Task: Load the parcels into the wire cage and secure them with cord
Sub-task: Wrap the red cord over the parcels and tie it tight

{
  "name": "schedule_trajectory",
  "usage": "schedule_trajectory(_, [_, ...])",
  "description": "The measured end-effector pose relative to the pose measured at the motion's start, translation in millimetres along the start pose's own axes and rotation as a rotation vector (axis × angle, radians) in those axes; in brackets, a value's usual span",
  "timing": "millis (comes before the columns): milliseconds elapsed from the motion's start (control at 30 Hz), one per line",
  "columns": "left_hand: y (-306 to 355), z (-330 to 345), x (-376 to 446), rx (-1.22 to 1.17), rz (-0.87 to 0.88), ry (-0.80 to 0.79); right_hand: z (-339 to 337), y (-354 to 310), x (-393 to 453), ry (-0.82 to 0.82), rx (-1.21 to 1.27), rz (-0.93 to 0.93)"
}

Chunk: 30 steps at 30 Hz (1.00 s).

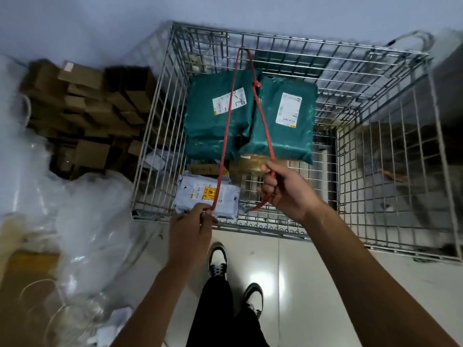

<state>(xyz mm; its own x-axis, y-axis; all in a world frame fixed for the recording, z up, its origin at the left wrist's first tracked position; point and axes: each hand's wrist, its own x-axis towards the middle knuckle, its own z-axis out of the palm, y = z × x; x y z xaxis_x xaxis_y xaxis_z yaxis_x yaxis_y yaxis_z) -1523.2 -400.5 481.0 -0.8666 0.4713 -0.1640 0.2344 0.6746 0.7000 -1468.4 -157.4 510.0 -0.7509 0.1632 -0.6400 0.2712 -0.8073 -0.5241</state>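
Both hands grip the red cord [226,126]: left hand [191,227] pinches one strand at the cage [390,156] near rail, right hand [285,190] is clenched on the other strand over the parcels.

Risks: cord is only looped over the far rail, so uneven pull may slide it sideways. Midway knot [256,84] could snag. Slack lets the green stack shift.

Count: two green parcels [283,136], one white parcel [205,196], one brown taped parcel [253,165], one cord, one cage.
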Motion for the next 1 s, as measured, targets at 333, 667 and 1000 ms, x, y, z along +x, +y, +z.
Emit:
schedule_trajectory(333, [2.1,6.3,-6.8,0.064,0.035,-0.063,-17.4,37.6,-48.5,-0.044,-0.033,0.017])
schedule_trajectory(667, [-2.9,-3.4,-10.0,-0.086,0.01,-0.117,-11.1,56.5,-17.1,0.257,-0.769,-0.082])
schedule_trajectory(1000, [-23.3,-31.7,42.7,-0.023,-0.148,-0.262,0.8,64.4,6.3,0.373,-0.617,-0.005])
